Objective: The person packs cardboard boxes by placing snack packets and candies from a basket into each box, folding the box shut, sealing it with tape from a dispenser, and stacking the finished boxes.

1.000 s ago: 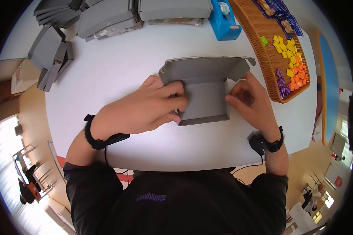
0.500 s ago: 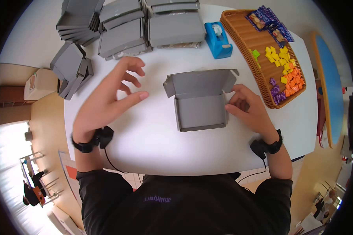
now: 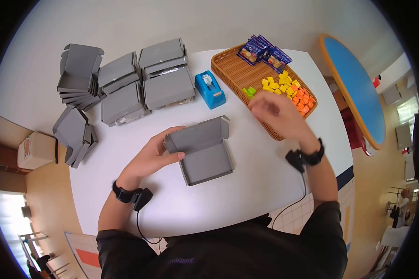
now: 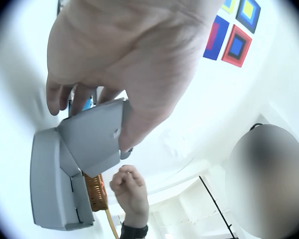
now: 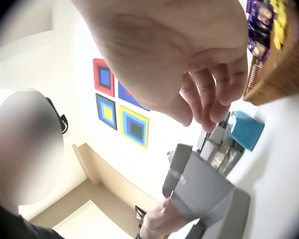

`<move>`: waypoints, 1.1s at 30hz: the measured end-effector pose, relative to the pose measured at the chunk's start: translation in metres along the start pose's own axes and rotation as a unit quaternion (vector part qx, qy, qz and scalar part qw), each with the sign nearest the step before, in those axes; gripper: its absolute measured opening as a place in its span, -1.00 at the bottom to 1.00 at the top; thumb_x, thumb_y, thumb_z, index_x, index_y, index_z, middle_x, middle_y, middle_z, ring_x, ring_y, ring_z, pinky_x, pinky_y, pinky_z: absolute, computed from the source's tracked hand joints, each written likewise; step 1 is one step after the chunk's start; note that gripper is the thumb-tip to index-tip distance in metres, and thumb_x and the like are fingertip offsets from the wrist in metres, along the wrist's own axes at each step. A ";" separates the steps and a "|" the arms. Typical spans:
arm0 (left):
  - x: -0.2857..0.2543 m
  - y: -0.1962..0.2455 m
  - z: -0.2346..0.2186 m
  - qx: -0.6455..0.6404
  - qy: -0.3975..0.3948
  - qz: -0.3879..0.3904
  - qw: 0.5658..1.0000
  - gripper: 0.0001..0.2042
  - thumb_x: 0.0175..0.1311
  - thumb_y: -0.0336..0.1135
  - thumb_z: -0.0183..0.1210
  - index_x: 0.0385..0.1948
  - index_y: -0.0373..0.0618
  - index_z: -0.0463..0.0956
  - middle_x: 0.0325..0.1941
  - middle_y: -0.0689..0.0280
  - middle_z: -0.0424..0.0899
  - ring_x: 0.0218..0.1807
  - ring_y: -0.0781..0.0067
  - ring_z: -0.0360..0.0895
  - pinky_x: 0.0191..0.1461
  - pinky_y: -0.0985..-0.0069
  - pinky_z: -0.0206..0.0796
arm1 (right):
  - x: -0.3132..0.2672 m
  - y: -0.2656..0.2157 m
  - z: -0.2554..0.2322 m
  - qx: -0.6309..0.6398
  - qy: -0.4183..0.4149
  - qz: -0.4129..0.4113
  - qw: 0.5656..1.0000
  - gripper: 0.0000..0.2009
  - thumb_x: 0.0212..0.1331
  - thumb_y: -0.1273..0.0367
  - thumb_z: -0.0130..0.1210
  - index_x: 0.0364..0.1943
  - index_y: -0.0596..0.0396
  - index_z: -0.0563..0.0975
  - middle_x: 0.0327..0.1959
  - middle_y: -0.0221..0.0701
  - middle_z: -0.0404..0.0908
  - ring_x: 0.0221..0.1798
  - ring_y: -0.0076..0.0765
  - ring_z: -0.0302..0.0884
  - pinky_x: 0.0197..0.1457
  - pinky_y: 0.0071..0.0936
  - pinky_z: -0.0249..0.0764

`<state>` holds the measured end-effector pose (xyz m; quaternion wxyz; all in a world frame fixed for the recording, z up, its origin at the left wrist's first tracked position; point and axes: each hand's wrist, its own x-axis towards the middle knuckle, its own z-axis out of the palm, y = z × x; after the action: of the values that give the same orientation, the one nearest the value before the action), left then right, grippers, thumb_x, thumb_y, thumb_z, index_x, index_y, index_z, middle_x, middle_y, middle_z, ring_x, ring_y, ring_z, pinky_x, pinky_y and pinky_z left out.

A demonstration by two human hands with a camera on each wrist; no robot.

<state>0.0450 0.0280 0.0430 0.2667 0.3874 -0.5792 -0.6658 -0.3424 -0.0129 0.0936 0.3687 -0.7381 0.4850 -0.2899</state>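
Observation:
A grey cardboard box (image 3: 207,168) stands on the white table with its lid raised and its inside bare. My left hand (image 3: 148,157) pinches the lid's left end, thumb on the inner face and fingers behind, as the left wrist view also shows. Over the near edge of the wicker basket (image 3: 228,74) hovers my right hand (image 3: 284,116), fingers loosely curled and holding nothing. Beside it in the basket lie green sweets (image 3: 249,91), yellow sweets (image 3: 277,84) and orange sweets (image 3: 303,100). Dark blue snack packets (image 3: 265,52) fill the basket's far end.
A blue tape dispenser (image 3: 210,92) stands left of the basket. Closed grey boxes (image 3: 168,87) sit in stacks at the back. Further left are a pile of nested open boxes (image 3: 79,69) and another folded grey box (image 3: 74,130). A blue-topped table (image 3: 354,88) stands beyond on the right.
My left hand let go of the box, swung away left, then took the lid's left end. My right hand left the box's right side and moved to the basket.

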 end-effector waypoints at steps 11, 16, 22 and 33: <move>0.022 -0.025 0.001 -0.005 -0.037 0.050 0.998 -0.45 0.57 -0.29 0.28 0.49 -0.31 0.38 0.42 0.20 0.61 0.42 0.36 0.48 0.55 0.36 0.27 | 0.166 0.066 -0.068 -0.475 0.188 -0.006 0.859 -0.64 0.27 0.24 0.36 0.09 0.03 0.61 0.07 -0.21 0.69 0.21 0.03 0.65 0.18 -0.06 0.62; 0.022 -0.038 -0.003 0.016 0.019 0.085 0.996 -0.62 0.68 -0.31 0.11 0.37 -0.32 0.51 0.30 0.24 0.72 0.32 0.42 0.55 0.49 0.40 0.33 | 0.179 0.093 -0.066 -0.317 0.213 -0.054 0.922 -0.70 0.25 0.34 0.38 0.03 0.07 0.67 -0.25 -0.24 0.76 -0.14 -0.11 0.75 0.03 -0.21 0.64; 0.025 -0.045 -0.005 -0.049 0.021 0.093 0.994 -0.63 0.69 -0.29 0.08 0.36 -0.30 0.52 0.27 0.24 0.73 0.27 0.45 0.56 0.44 0.41 0.36 | 0.092 0.029 -0.061 -0.137 0.246 -0.116 0.952 -0.77 0.45 0.35 0.36 0.05 0.19 0.72 -0.07 -0.37 0.78 0.02 -0.46 0.70 0.12 -0.47 0.60; 0.027 -0.036 0.004 -0.080 -0.010 0.080 0.994 -0.62 0.72 -0.34 0.04 0.42 -0.26 0.49 0.39 0.23 0.66 0.39 0.45 0.52 0.54 0.41 0.30 | -0.015 -0.043 0.103 -0.102 -0.009 -0.213 0.972 -0.74 0.14 0.64 0.44 -0.08 0.20 0.73 -0.21 -0.31 0.66 -0.32 -0.47 0.61 -0.36 -0.56 0.46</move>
<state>0.0307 0.0152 0.0026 0.3434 0.3111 -0.5558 -0.6901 -0.2453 0.0397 0.0699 0.2255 -0.8609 0.3403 -0.3037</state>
